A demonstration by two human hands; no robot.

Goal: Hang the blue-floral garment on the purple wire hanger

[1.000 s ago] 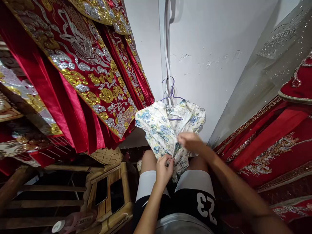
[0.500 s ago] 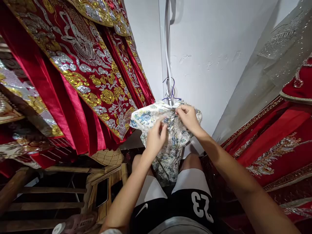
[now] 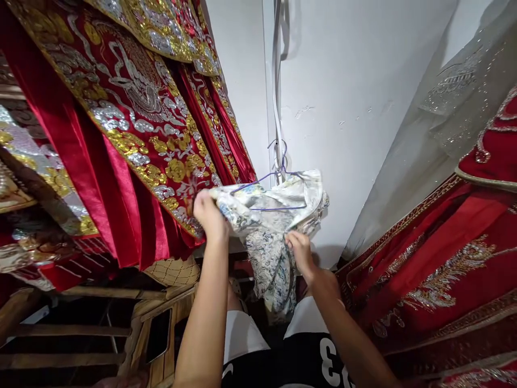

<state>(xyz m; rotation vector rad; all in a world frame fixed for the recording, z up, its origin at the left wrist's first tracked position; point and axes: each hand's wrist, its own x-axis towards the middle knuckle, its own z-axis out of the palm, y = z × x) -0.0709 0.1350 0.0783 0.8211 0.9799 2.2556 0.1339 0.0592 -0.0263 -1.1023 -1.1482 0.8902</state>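
Observation:
A white floral garment (image 3: 266,242) with blue and yellow print hangs from a thin purple wire hanger (image 3: 278,209), its neck pulled wide so the hanger's bar shows. My left hand (image 3: 210,215), slightly blurred, is closed on the garment's left shoulder or sleeve end and stretches it outward. Lower down at the right front, my right hand (image 3: 299,249) pinches the cloth between thumb and fingers. The hanger's hook is caught on a white strap (image 3: 277,102) against the wall. The garment's lower part falls in folds between my knees.
Red embroidered clothing (image 3: 161,124) with gold and silver sequins hangs close on the left. More red beaded cloth (image 3: 436,269) and a sheer sparkly veil (image 3: 448,113) hang on the right. A phone (image 3: 158,335) lies on a bamboo seat (image 3: 137,323) at lower left.
My left hand has moved left and now pulls the shoulder outward. My right hand has dropped from the neckline to the front. The garment's neck has opened, exposing the hanger.

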